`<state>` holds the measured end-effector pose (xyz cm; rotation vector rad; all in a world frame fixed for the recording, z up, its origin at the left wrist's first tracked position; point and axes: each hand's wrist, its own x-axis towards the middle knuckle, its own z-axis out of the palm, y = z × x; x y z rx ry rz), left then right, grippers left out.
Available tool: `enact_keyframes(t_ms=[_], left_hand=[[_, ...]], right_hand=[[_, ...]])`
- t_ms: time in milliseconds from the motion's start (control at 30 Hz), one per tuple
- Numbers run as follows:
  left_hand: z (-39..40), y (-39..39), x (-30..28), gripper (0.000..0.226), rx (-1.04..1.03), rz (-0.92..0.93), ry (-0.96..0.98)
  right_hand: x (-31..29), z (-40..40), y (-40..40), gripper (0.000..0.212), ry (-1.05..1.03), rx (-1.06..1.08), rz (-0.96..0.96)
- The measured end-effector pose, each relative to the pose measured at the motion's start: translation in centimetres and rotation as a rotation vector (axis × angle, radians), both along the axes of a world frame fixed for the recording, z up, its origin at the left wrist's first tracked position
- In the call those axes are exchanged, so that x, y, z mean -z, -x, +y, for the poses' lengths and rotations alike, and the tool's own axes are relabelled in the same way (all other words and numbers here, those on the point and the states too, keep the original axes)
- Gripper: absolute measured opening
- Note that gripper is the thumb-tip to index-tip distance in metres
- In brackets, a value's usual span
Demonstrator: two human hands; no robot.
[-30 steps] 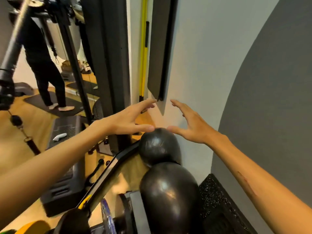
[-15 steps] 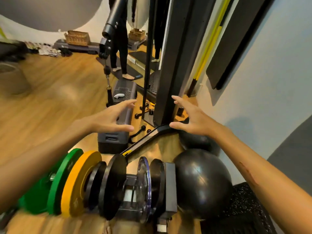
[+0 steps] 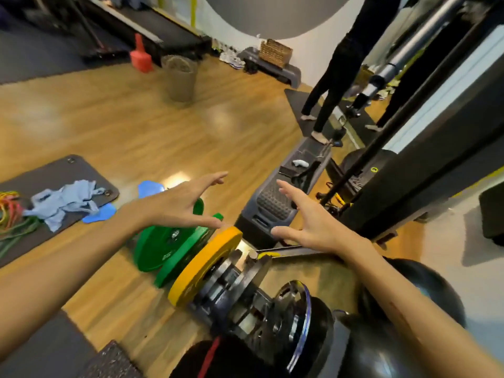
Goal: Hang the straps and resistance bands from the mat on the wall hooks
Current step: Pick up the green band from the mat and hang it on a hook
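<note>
Pale-blue fabric straps point(image 3: 65, 200) and coloured rubber bands point(image 3: 12, 214) look light, limp; gather them by their loops. Left hand point(image 3: 177, 203) and right hand point(image 3: 308, 222) hover empty, fingers spread.

- Floor: glossy wood-plank flooring point(image 3: 131, 126) with a bright light reflection near centre.
- Far wall: white, bearing a large grey painted circle point(image 3: 275, 15).
- Along the far wall: woven wicker basket point(image 3: 275, 53) on a grey step platform point(image 3: 272, 69).
- On the floor: grey cylindrical bin point(image 3: 181, 77), with a red plastic bottle-shaped object point(image 3: 141, 58) to its left.
- Right side: black machine frame column point(image 3: 425, 186).
</note>
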<state>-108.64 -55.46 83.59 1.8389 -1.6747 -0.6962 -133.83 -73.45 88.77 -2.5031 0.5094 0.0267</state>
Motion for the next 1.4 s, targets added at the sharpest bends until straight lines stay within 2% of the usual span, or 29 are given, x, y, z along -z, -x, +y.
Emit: enact_keyframes(t_ms=[267,433,500,667,833,933,1133,1333,1400], left_hand=[[11.1,-8.8,0.3,0.101,-0.37,0.117,-0.093],[18.4,-10.3,0.6,0.098,-0.628,0.115,-0.124],[20.9,-10.6,0.5,0.104,-0.726,0.104,-0.129],[26.4,-11.6,2.0,0.11,-0.968,0.175,-0.081],[29.7,-14.7,4.2,0.107,-1.154,0.237,-0.037],[30.9,-17.5,5.3,0.112,-1.188,0.247,-0.013],[35.7,-27.7,7.4,0.112,-1.219,0.263,-0.062],[39.7,-38.3,8.5,0.097,-1.251,0.282,-0.079],[40.3,-40.8,9.5,0.092,-1.307,0.347,-0.072]], right_hand=[[1.9,3.3,-17.1,0.102,-0.065,-0.34,-0.046],[4.3,7.9,-24.6,0.102,-0.131,-0.53,-0.055],[5.3,9.4,-27.2,0.102,-0.165,-0.603,-0.069],[7.4,12.9,-34.3,0.1,-0.184,-0.819,0.008],[10.2,16.5,-41.4,0.105,-0.199,-0.899,0.103],[11.7,18.1,-46.0,0.106,-0.194,-0.924,0.12],[13.9,23.1,-57.6,0.106,-0.216,-0.911,0.195],[15.1,27.8,-67.7,0.102,-0.272,-0.874,0.25],[15.7,29.1,-70.6,0.102,-0.267,-0.876,0.281]])
